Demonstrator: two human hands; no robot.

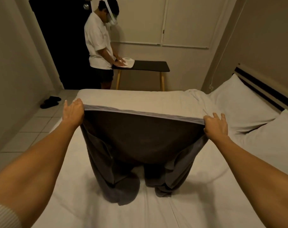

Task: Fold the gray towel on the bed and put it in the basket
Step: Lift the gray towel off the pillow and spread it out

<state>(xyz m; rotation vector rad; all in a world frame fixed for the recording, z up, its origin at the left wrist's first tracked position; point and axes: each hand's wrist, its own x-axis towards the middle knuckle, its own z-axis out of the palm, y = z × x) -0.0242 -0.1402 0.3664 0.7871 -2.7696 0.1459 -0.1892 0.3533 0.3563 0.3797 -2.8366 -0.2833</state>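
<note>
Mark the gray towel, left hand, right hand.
gray towel (140, 137): head view, middle of the hanging cloth.
left hand (73, 111): head view, back of the hand.
right hand (216, 127): head view, back of the hand.

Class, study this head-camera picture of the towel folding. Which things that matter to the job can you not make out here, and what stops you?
- Basket: nowhere in the head view, so its place is unknown.
- Thumbs of the left hand and right hand: hidden behind the hem of the dark gray terry towel.
- White-sheeted bed beneath the hanging towel: covered by it.
- Towel's far face: turned away from the camera.
</note>
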